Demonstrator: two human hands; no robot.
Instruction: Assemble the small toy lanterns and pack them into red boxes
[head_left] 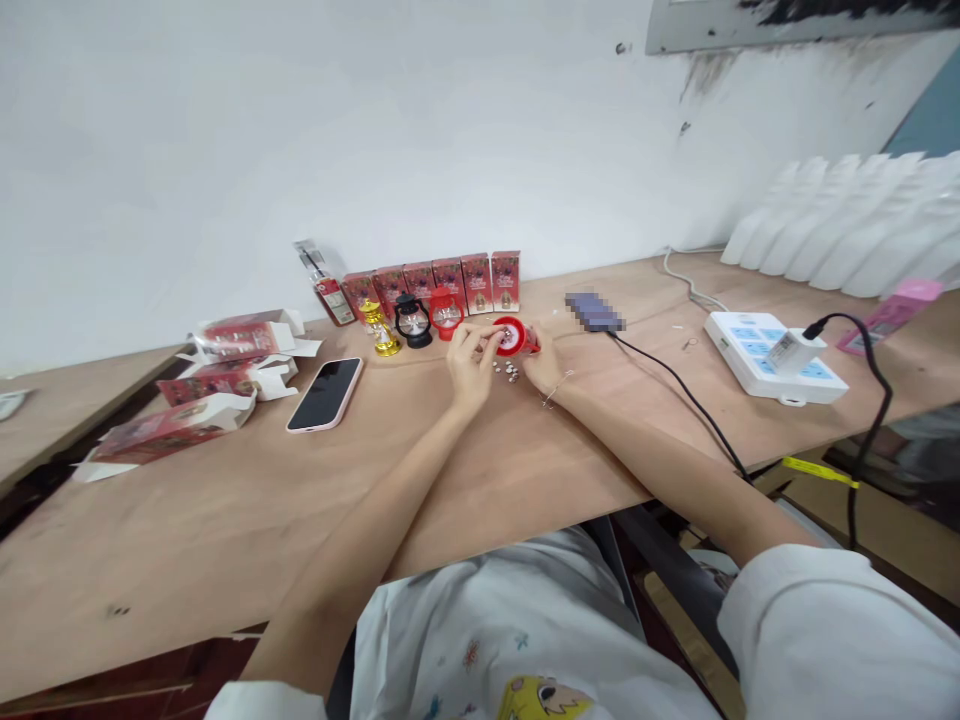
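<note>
Both my hands meet at the far middle of the wooden table. My right hand grips a small red lantern lying on its side, its round base facing me. My left hand pinches at that base with its fingertips; what they hold is too small to name. Several tiny button batteries lie on the table between my hands. Behind them stand a gold lantern, a black lantern and a red lantern.
A row of red boxes lines the wall. Opened boxes lie at left beside a pink phone. At right are a blurred device with a black cable, a white power strip and white bottles.
</note>
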